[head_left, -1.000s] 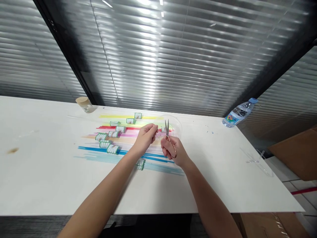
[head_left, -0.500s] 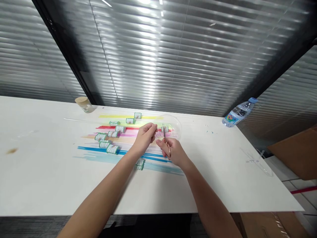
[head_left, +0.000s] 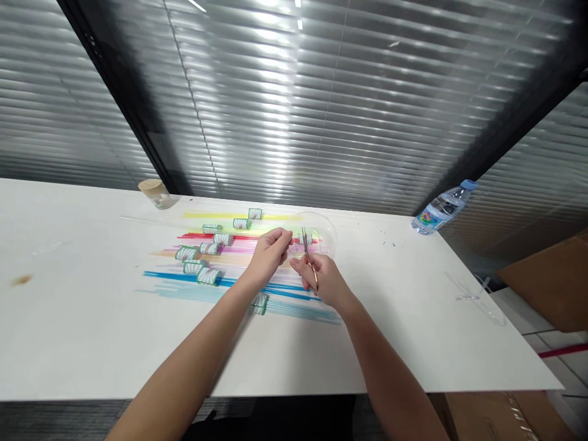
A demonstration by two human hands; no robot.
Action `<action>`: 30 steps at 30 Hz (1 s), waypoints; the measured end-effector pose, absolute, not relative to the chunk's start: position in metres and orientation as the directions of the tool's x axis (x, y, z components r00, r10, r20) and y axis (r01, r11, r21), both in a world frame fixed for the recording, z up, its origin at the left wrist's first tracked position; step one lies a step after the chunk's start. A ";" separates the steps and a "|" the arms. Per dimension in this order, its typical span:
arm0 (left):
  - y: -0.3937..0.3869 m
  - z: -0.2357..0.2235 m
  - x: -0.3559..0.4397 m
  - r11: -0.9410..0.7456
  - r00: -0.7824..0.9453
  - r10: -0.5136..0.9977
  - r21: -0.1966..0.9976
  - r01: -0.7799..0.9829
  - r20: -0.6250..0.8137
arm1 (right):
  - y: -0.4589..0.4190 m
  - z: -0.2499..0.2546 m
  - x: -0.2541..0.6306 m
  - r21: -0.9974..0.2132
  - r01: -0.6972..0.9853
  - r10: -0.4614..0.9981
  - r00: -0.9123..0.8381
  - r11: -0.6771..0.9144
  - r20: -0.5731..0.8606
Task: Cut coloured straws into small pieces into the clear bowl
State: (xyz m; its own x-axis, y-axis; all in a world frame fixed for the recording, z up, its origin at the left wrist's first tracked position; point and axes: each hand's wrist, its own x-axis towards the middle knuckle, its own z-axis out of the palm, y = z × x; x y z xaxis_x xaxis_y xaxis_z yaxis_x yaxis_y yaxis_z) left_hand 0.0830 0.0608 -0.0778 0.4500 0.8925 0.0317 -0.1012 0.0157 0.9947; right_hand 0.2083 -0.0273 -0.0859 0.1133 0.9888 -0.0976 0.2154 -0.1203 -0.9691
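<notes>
My right hand [head_left: 321, 278] grips a small pair of scissors [head_left: 307, 256] with rose-gold handles, blades pointing up and away from me. Just left of the blades, my left hand [head_left: 274, 248] is closed in a pinch; what sits between its fingertips is too small to make out. Under and around both hands lie bundles of thin coloured strands, including yellow, red [head_left: 190, 236], dark blue [head_left: 168, 277] and pale blue [head_left: 303, 312]. Several short white-and-green patterned rolls [head_left: 209, 276] rest on them. Behind the scissors is a clear round dish [head_left: 334, 236], partly hidden.
A white table [head_left: 413, 343] carries everything. At its back left stands a jar [head_left: 156, 195] with a tan lid; a water bottle [head_left: 441, 209] is at the back right. A clear looped strip [head_left: 473, 298] lies near the right edge, with cardboard boxes [head_left: 549, 285] beyond. Blinds [head_left: 275, 110] rise behind.
Both hands stay almost where they were, the left still pinched. The scissors' blades look slightly further apart than before.
</notes>
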 end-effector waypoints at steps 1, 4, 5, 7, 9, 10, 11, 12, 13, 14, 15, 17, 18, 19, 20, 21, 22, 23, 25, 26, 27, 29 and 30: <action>0.060 -0.078 0.083 0.014 0.450 0.892 0.996 -0.092 0.029 | -0.027 -0.086 0.208 -0.966 0.225 0.989 0.109 -0.124 -0.102; 0.059 -0.077 0.084 0.006 0.459 0.888 0.998 -0.068 0.026 | -0.027 -0.088 0.208 -0.957 0.253 0.987 0.103 -0.144 -0.122; 0.059 -0.076 0.084 0.004 0.465 0.885 0.998 -0.062 0.025 | -0.027 -0.088 0.208 -0.955 0.258 0.987 0.104 -0.145 -0.122; 0.058 -0.075 0.084 0.004 0.482 0.876 0.998 -0.056 0.024 | -0.026 -0.089 0.208 -0.956 0.260 0.988 0.107 -0.138 -0.114; 0.058 -0.075 0.084 0.008 0.498 0.867 0.999 -0.054 0.020 | -0.026 -0.089 0.208 -0.958 0.253 0.989 0.105 -0.131 -0.107; 0.058 -0.075 0.084 0.009 0.501 0.865 0.998 -0.055 0.019 | -0.026 -0.089 0.208 -0.960 0.250 0.989 0.106 -0.129 -0.106; 0.058 -0.076 0.084 0.011 0.504 0.864 0.998 -0.056 0.019 | -0.026 -0.089 0.207 -0.960 0.247 0.989 0.107 -0.129 -0.105; 0.058 -0.076 0.084 0.011 0.504 0.863 0.998 -0.059 0.020 | -0.026 -0.089 0.207 -0.961 0.244 0.988 0.108 -0.130 -0.107; 0.058 -0.077 0.084 0.010 0.505 0.863 0.998 -0.060 0.021 | -0.026 -0.089 0.207 -0.961 0.242 0.988 0.108 -0.133 -0.110; 0.058 -0.078 0.084 0.009 0.506 0.862 0.998 -0.059 0.022 | -0.026 -0.089 0.207 -0.961 0.241 0.988 0.109 -0.137 -0.114; 0.058 -0.078 0.084 0.008 0.508 0.861 0.998 -0.057 0.022 | -0.026 -0.089 0.207 -0.960 0.240 0.987 0.109 -0.143 -0.120; 0.059 -0.078 0.083 0.008 0.510 0.860 0.999 -0.052 0.020 | -0.026 -0.089 0.207 -0.959 0.239 0.986 0.106 -0.152 -0.130; 0.058 -0.078 0.083 0.009 0.510 0.860 0.999 -0.051 0.018 | -0.026 -0.089 0.207 -0.959 0.238 0.986 0.104 -0.153 -0.132; 0.058 -0.078 0.084 0.010 0.510 0.860 0.999 -0.050 0.017 | -0.026 -0.088 0.207 -0.959 0.237 0.986 0.102 -0.155 -0.134; 0.058 -0.077 0.084 0.010 0.509 0.861 0.999 -0.050 0.017 | -0.026 -0.088 0.207 -0.959 0.235 0.986 0.100 -0.156 -0.135; 0.058 -0.076 0.084 0.011 0.507 0.862 0.999 -0.050 0.016 | -0.026 -0.088 0.207 -0.960 0.232 0.986 0.098 -0.156 -0.137; 0.057 -0.076 0.084 0.012 0.505 0.863 0.999 -0.048 0.014 | -0.026 -0.087 0.207 -0.961 0.229 0.986 0.096 -0.157 -0.138; 0.057 -0.075 0.084 0.013 0.506 0.863 0.999 -0.046 0.012 | -0.026 -0.087 0.208 -0.961 0.226 0.986 0.095 -0.158 -0.140; 0.056 -0.075 0.084 0.019 0.511 0.860 0.999 -0.045 0.007 | -0.027 -0.086 0.208 -0.963 0.216 0.986 0.089 -0.160 -0.144; 0.056 -0.075 0.084 0.020 0.514 0.858 0.999 -0.046 0.006 | -0.027 -0.085 0.208 -0.964 0.212 0.986 0.087 -0.159 -0.143; 0.056 -0.074 0.083 0.019 0.517 0.856 0.999 -0.045 0.007 | -0.027 -0.085 0.208 -0.965 0.210 0.986 0.087 -0.157 -0.141; 0.056 -0.074 0.083 0.008 0.513 0.858 0.999 -0.041 0.014 | -0.027 -0.085 0.207 -0.965 0.214 0.986 0.092 -0.153 -0.136; 0.056 -0.074 0.083 0.000 0.509 0.860 0.999 -0.040 0.020 | -0.027 -0.085 0.207 -0.964 0.221 0.987 0.096 -0.149 -0.131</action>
State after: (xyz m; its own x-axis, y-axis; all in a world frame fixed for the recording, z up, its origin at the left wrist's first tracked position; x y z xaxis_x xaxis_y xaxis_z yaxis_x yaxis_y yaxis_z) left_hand 0.0834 0.0559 -0.0744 0.5094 0.8603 0.0200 -0.0398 0.0003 0.9992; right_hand 0.2072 -0.0269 -0.0851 0.0963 0.9868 -0.1305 0.2214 -0.1491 -0.9637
